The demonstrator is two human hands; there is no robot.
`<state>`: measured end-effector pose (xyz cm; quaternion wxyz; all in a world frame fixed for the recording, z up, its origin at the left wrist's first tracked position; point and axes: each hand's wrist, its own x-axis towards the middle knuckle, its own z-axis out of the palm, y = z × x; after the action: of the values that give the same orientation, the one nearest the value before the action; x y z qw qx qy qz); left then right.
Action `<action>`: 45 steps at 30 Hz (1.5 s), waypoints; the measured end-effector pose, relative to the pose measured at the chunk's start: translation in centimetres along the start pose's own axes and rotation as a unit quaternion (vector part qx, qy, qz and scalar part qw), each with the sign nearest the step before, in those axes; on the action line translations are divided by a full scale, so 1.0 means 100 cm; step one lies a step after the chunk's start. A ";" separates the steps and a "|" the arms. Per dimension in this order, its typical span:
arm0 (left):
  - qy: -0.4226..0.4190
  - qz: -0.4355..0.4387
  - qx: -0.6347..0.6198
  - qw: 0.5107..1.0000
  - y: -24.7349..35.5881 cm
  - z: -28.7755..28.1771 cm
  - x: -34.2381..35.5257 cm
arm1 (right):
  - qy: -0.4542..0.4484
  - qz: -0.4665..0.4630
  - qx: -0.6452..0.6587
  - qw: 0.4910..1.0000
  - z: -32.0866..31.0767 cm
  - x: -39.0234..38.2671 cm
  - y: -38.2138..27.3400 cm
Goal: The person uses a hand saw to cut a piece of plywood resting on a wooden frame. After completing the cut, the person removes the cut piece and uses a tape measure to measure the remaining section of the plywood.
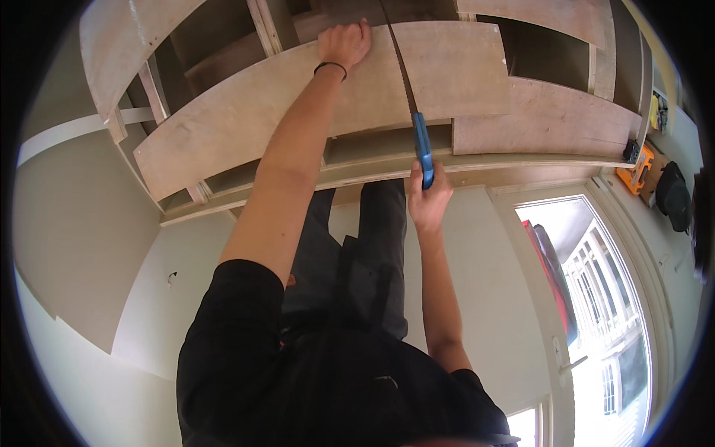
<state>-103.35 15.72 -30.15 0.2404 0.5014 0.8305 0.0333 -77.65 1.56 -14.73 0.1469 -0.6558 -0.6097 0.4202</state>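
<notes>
Wooden framing (267, 28) spanned the room! Right hand (432, 200) wrapped around a blue-handled handsaw (421, 138), blade crossing a long plywood board (369, 93); left hand (344, 45) curled into a fist at that board's upper edge, whether gripping it I couldn't tell. Off right, a glazed door (607, 313) glared.

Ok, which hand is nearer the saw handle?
Right. Right hand grips the saw handle; left hand is off it, at the far edge of the board, left of the blade.
</notes>
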 end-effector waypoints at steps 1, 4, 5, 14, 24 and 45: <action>-0.007 -0.005 0.000 1.000 0.000 0.001 0.000 | 0.003 0.003 -0.005 1.000 -0.001 -0.003 -0.003; -0.005 -0.003 -0.023 1.000 -0.001 0.002 0.002 | 0.000 0.012 0.004 1.000 -0.003 -0.013 -0.008; -0.010 -0.005 -0.027 1.000 -0.002 0.001 0.003 | -0.006 0.023 0.012 1.000 -0.003 -0.016 -0.008; -0.086 -0.002 -0.028 0.996 -0.011 0.005 0.017 | 0.008 0.000 0.016 1.000 -0.003 -0.032 0.006; -0.137 -0.026 -0.010 0.990 -0.004 -0.002 0.018 | -0.007 0.025 -0.047 0.999 -0.014 -0.029 -0.008; -0.111 -0.023 0.007 0.994 -0.005 0.004 0.019 | 0.002 -0.002 -0.042 0.999 -0.001 -0.032 0.017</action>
<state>-104.32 16.99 -31.39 0.3286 0.4842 0.8102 -0.0337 -76.15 -1.73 -14.66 0.1216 -0.6607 -0.6280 0.3928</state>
